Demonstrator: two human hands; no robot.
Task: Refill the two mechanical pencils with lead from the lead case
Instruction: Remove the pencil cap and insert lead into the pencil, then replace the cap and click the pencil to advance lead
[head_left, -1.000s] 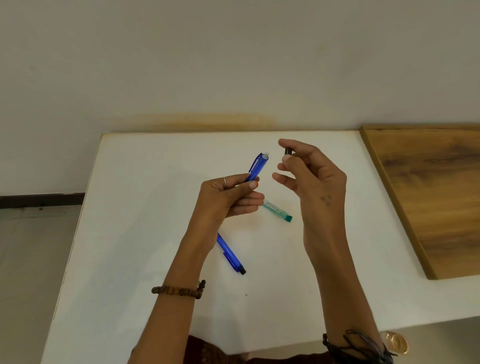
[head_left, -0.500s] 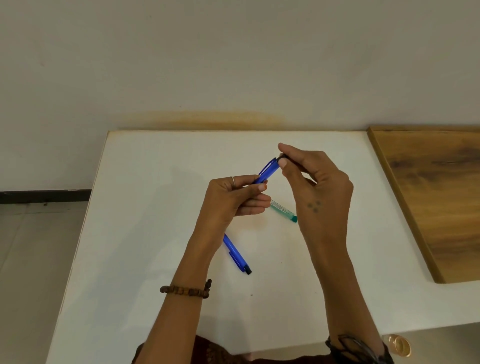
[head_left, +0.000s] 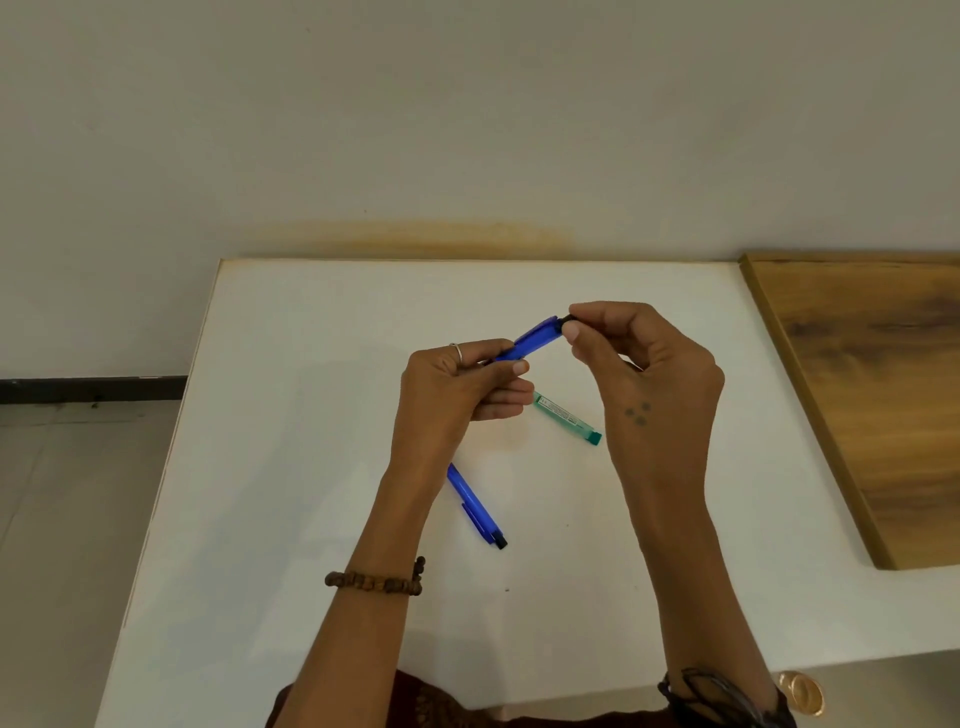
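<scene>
Since a second ago the right hand (head_left: 654, 374) has closed the gap to the pencil's raised end, bringing a small black cap (head_left: 567, 319) up against it. Its thumb and forefinger are pinched tight on that cap, with the other fingers curled loosely behind.

The left hand (head_left: 457, 395) is wrapped in a closed fist around the lower barrel of a smooth blue plastic mechanical pencil (head_left: 532, 340). The pencil's long axis slants up and away from this fist toward the right hand's pinch, so cap and open end meet in line; pressing the cap on looks like the step in hand.

Below the left wrist, a second blue plastic mechanical pencil (head_left: 475, 506) with a black tip lies flat on the matte white table (head_left: 291, 467), nearer the left hand. Between the two hands and just under them lies a slim translucent green lead case (head_left: 566, 418) with a darker green cap, apart from both.
</scene>
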